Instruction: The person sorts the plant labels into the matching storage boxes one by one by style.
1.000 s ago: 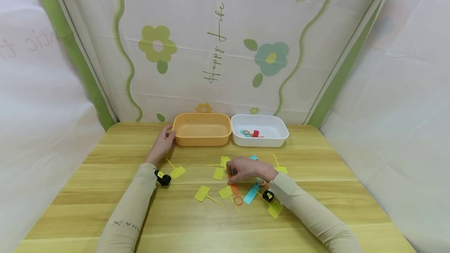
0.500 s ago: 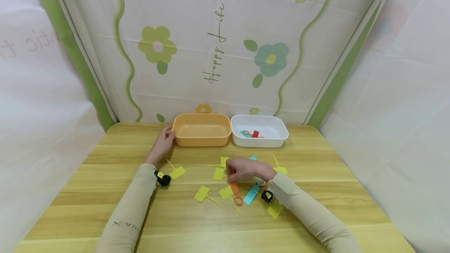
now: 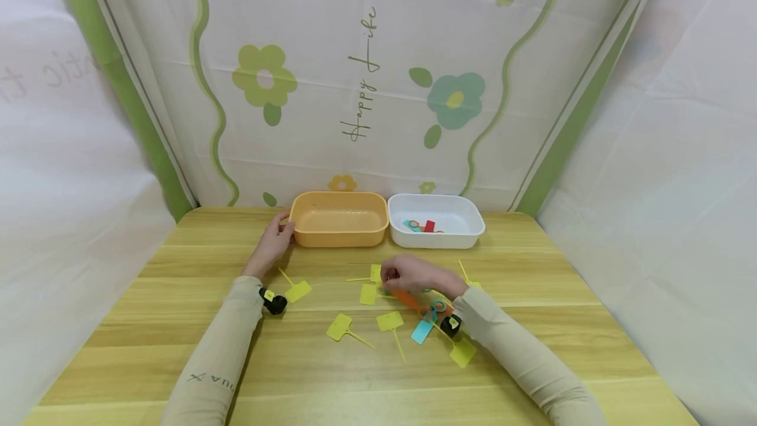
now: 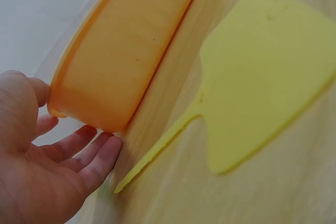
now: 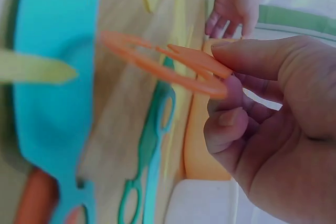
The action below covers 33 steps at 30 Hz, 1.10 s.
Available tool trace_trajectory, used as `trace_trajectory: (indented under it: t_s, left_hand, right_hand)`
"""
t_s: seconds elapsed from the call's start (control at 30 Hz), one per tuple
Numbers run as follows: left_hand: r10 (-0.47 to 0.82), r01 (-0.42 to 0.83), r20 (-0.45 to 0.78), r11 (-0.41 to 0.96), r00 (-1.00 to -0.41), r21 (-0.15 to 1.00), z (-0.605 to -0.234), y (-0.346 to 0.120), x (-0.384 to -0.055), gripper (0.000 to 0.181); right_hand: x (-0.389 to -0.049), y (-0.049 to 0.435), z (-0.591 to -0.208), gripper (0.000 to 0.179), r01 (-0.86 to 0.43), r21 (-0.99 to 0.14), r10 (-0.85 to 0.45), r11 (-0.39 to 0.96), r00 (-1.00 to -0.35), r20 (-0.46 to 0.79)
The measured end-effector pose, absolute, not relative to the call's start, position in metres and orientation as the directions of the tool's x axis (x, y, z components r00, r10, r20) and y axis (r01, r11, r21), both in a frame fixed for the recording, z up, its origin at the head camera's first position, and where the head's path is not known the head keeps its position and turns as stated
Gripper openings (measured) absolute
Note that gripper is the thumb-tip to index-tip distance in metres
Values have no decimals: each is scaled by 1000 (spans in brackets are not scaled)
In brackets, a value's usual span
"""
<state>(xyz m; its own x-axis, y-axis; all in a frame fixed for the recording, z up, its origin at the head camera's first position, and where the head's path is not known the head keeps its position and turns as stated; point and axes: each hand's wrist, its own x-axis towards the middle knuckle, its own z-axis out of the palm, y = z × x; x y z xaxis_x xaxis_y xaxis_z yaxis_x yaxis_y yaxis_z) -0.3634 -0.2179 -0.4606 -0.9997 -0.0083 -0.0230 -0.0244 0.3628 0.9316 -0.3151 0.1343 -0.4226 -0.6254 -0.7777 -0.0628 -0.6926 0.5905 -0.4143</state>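
Observation:
My right hand (image 3: 411,275) pinches an orange plastic tag (image 5: 197,60) between thumb and fingertips, its ring end tilting away from the hand. Below lie a blue tag (image 3: 422,332) with a ring, a green tag (image 5: 149,135) and several yellow tags with thin stems, such as one yellow tag (image 3: 389,321) just in front. At the far left, my left hand (image 3: 273,243) touches the end of an orange bin (image 3: 340,239), thumb by the rim and the other fingers extended along the wall. Close to its wrist lies another yellow tag (image 4: 268,77).
To the right of the orange bin stands a white bin (image 3: 437,240) holding a few blue, orange and red pieces (image 3: 429,226). More yellow tags, like the yellow tag (image 3: 340,327), are spread over the wooden table (image 3: 284,373). A printed curtain (image 3: 319,150) hangs behind the bins.
The orange tag has come up off the table in my right hand, its ring end swinging right. The yellow tag beside it shows fully and has shifted slightly right. My left hand has stayed put.

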Motion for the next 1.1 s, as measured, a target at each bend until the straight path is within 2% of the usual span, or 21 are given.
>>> trace_trajectory:
  t_s: [0.23, 0.43, 0.73, 1.1]
  left_hand:
    - [-7, -26, -25, 369, -1000, 929, -460, -217, -363, 56]
    - [-6, -25, -25, 369, -1000, 929, -460, -218, -362, 56]
    - [2, -12, -14, 387, -1000, 922, -460, -220, -361, 57]
    - [2, -4, -5, 394, -1000, 919, -459, -220, -360, 56]
  right_hand:
    - [-326, 145, -415, 5, -666, -457, -751, 590, -661, -6]
    - [-337, 155, -408, 5, -622, -489, -698, 611, -715, 38]
    - [-354, 174, -397, 4, -551, -589, -633, 592, -769, 84]
    - [-374, 199, -378, 10, -454, -686, -492, 568, -856, 159]
